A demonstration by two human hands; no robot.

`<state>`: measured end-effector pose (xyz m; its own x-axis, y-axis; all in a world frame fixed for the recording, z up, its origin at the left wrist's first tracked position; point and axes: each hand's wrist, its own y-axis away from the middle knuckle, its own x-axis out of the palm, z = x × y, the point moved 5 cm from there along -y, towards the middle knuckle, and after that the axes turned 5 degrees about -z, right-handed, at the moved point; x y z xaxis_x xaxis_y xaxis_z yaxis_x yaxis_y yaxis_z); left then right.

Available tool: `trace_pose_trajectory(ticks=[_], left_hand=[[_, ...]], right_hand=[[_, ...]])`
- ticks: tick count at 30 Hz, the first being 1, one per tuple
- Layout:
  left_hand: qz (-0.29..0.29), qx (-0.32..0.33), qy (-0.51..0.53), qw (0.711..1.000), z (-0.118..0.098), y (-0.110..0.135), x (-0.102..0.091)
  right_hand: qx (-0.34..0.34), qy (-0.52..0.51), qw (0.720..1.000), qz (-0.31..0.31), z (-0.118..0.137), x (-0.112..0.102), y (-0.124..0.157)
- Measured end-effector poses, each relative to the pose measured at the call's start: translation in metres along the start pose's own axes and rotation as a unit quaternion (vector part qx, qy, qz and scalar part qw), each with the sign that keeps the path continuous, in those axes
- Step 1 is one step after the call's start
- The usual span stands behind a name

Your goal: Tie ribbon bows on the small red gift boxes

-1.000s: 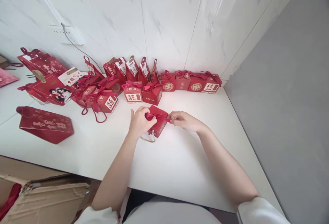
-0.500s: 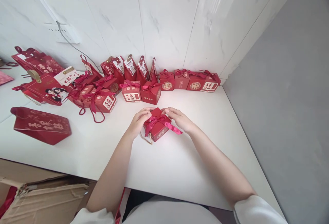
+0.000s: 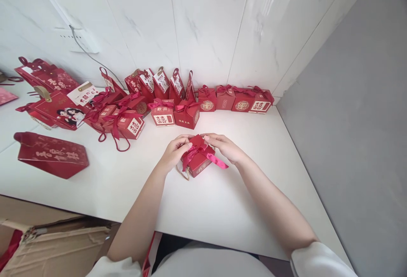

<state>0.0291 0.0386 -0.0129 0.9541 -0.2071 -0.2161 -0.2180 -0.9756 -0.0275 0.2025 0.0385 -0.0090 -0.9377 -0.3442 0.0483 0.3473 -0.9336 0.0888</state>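
My left fingers [image 3: 183, 143] are bent about halfway, the tips resting on the far left top edge of the small red box [image 3: 201, 166], right against the knot of its pink ribbon [image 3: 199, 150]. My right fingers [image 3: 210, 138] curve the same way onto the far right top edge, so the box sits held between my left hand [image 3: 173, 153] and my right hand [image 3: 226, 147]. Whether any fingertip pinches the ribbon itself I cannot tell. One ribbon tail [image 3: 220, 163] trails off to the right under my right hand, and a loop of tan rope handle [image 3: 182, 172] pokes out at the box's near left corner.

The box stands on the white table [image 3: 222, 200], near the middle, turned corner-on to me. Beyond it, along the far edge against the white marble wall [image 3: 203, 23], runs a row of red gift boxes [image 3: 235, 100] with bows, then upright red bags [image 3: 159, 83] further left. A flat red bag [image 3: 51, 155] lies well apart on the left, and a torn cardboard carton [image 3: 60, 243] sits below the table's near left edge
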Motion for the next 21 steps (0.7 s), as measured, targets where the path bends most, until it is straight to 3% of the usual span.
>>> trace_pose_trajectory(ticks=[3,7,14,21], left_hand=[[-0.002,0.002,-0.011,1.000,0.000,0.000,0.000],[-0.001,0.012,-0.021,1.000,0.000,0.000,0.001],[-0.004,0.007,-0.018,1.000,0.003,-0.002,0.002],[-0.006,0.038,-0.050,0.998,0.001,-0.002,0.004]], right_hand=[[0.014,-0.005,1.000,-0.018,-0.002,-0.001,0.000],[-0.009,-0.011,1.000,0.011,0.001,0.001,0.002],[-0.051,0.068,0.995,0.045,0.005,0.004,0.005],[-0.038,0.054,0.997,0.041,-0.006,0.000,0.001]])
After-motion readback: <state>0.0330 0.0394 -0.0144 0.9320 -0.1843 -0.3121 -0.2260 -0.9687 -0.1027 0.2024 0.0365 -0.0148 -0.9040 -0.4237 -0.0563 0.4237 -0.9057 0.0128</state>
